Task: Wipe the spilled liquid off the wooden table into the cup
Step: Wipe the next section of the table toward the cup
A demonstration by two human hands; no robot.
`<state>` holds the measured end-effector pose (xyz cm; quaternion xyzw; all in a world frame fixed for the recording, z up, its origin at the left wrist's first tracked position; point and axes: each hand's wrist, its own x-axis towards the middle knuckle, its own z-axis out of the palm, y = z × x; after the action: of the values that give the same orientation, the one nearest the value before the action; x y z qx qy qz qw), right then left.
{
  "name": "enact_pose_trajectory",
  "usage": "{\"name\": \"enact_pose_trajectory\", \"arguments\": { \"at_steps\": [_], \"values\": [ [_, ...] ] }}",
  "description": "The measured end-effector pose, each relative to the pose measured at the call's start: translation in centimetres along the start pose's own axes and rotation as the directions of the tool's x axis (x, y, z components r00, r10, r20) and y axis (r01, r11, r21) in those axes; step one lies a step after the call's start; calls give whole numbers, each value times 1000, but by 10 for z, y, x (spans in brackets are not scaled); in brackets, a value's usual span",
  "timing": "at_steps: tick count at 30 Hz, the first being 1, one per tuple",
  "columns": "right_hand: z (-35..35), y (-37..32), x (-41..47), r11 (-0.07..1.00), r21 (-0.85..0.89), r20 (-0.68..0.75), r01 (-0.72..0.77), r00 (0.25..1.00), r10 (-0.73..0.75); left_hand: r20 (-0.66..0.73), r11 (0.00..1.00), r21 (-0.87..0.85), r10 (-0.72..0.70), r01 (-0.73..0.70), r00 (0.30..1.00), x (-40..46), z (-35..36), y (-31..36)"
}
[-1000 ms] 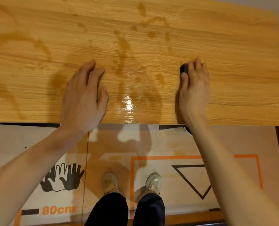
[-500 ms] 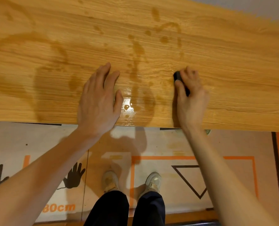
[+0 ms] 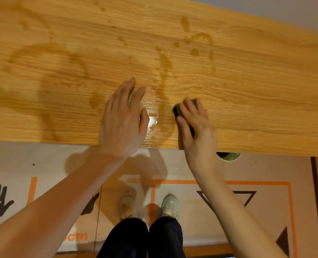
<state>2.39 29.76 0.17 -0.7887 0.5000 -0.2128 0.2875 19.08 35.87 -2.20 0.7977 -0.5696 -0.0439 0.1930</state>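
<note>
Right hand [image 3: 196,125] gripped dark wiper [image 3: 178,109], fingers curled over it. Left hand [image 3: 122,118] flat, fingers together. Puddle [image 3: 153,121] between them near table [image 3: 266,90] edge (thin, runny, needs firm flat pressure). Cup [image 3: 228,157] below edge.

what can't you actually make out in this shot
Head view only:
- Dark wiper: mostly covered by the right hand, so its shape and material are unclear.
- Cup: only a sliver of rim shows below the table edge; its contents are hidden.
- Left hand: palm down, so anything beneath it is hidden.
</note>
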Motion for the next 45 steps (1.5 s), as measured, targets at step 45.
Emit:
{"name": "enact_pose_trajectory", "arguments": {
  "at_steps": [45],
  "values": [
    [-3,8,49,934,-212,214,289,946,-244,125,994,15,-112,111,986,7,-10,6]
  ]
}}
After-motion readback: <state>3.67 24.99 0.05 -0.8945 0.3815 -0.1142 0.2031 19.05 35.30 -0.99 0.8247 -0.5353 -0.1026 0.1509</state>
